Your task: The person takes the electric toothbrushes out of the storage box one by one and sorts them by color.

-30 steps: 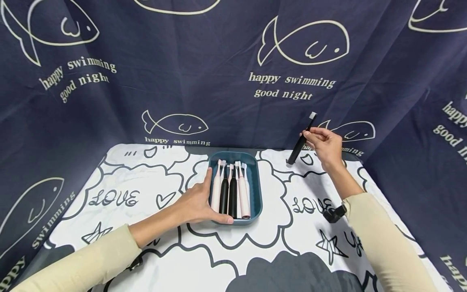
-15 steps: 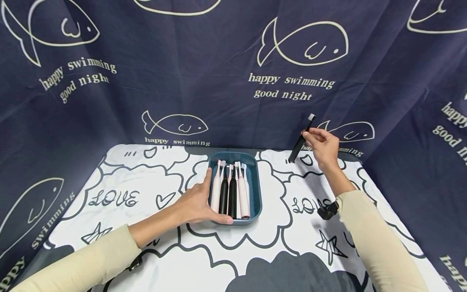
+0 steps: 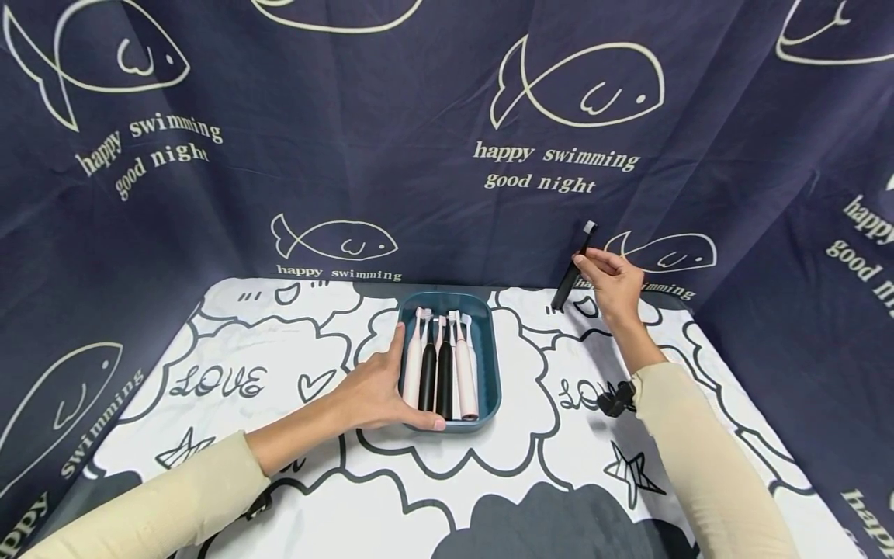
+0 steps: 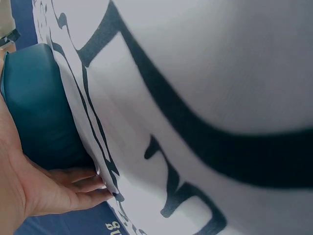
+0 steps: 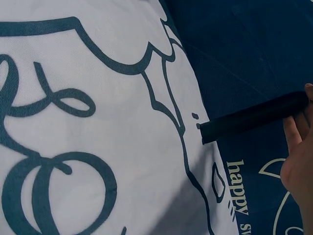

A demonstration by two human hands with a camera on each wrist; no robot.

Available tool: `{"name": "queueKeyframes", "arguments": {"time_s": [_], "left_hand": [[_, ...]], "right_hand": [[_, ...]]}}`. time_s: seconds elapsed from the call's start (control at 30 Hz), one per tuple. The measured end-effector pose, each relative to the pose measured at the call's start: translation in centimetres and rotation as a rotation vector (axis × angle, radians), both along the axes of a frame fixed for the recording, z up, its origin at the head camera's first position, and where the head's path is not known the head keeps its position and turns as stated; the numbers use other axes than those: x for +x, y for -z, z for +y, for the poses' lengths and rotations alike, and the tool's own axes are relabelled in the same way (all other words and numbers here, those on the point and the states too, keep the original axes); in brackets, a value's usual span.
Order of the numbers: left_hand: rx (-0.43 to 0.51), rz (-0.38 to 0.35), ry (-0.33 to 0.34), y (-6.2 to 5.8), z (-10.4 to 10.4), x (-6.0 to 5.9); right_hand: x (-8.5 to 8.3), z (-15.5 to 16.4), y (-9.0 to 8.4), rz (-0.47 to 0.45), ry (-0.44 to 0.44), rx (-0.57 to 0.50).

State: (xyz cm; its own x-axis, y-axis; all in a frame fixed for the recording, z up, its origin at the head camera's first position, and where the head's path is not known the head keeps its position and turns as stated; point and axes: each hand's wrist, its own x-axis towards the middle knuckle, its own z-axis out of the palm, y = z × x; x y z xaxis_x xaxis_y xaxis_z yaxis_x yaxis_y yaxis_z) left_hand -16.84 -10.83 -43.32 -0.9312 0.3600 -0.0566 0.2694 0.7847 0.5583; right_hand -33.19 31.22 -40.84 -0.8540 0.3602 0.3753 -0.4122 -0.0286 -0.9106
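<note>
The left hand point(image 3: 377, 392) spreads wide against the blue plastic bin point(image 3: 498, 365) at its eight o'clock, apparently steadying it; at two o'clock, the right hand point(image 3: 616, 286) pinches a black electric toothbrush point(image 3: 566, 287) high, perhaps for control.

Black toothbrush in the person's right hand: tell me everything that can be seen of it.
The black toothbrush has a thick, smooth handle that looks like dark plastic, narrowing to a thin neck with pale bristles. The right hand pinches it near the top of the handle. It is tilted, bristle end up, handle end down towards the far part of the patterned cloth, right of the blue tray. Whether its lower end touches the cloth, I cannot tell.
</note>
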Motion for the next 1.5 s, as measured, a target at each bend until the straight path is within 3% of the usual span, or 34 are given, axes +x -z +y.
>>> {"name": "queueKeyframes", "arguments": {"time_s": [0.33,0.73,0.93,1.5], "left_hand": [[-0.004,0.0,-0.001,0.0,0.0,0.0],[-0.003,0.0,0.004,-0.1,0.0,0.0],[0.0,-0.004,0.004,0.0,0.0,0.0],[-0.016,0.001,-0.001,0.0,0.0,0.0]], "right_hand": [[-0.6,-0.1,0.7,0.016,0.016,-0.021],[-0.4,0.3,1.0,-0.096,0.076,0.06],[-0.4,0.5,1.5,-0.109,0.05,0.008],[0.1,0.5,1.6,-0.133,0.046,0.019]]}}
